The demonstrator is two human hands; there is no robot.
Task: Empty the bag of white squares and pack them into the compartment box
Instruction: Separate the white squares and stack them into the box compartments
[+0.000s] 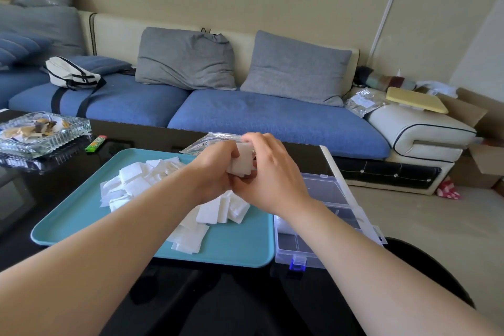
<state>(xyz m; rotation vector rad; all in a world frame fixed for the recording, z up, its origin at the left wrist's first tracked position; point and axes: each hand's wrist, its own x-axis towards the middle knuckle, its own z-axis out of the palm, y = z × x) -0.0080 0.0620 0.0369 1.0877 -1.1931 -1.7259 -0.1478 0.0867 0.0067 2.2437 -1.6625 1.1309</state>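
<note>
Ashtray (pixel 43 131), lighter (pixel 95 143) far left; box (pixel 327 185) right of tray (pixel 81 221). Grips squares (pixel 243 159) with left hand (pixel 215 169) and right hand (pixel 270 174), fingers curled round, hiding most of bag (pixel 201 143).

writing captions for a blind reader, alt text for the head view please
Left hand and right hand grip a stack of white squares above a teal plastic tray strewn with loose white squares. A clear plastic compartment box lies open right of the tray and a clear plastic bag behind the hands, on a black table.
</note>
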